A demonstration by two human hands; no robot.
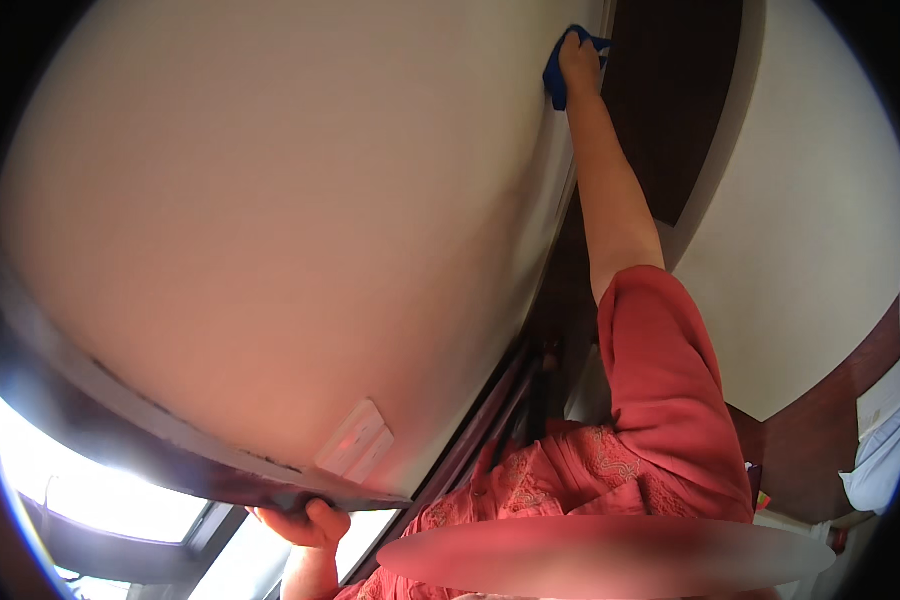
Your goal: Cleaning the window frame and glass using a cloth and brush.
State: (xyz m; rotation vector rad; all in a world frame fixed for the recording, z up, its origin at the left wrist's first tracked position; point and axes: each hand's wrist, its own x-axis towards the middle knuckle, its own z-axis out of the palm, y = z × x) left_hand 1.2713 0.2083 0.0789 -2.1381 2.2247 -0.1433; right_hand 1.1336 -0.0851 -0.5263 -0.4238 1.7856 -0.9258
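My right arm reaches up along a large cream wall (285,210). In my right hand (583,64) is a dark blue cloth (555,79), held against the wall near its far edge, beside a dark brown panel (675,105). Low on the left, my left hand (311,523) grips a dark frame edge (247,487) that borders the wall, the thumb showing on the near side. Its other fingers are partly hidden.
Near my left hand, a pale switch-like plate (356,442) sits on the wall. Bright window panes (112,495) lie beyond the dark frame. A second cream surface (795,225) stands to the right. White fabric (877,450) shows at the lower right.
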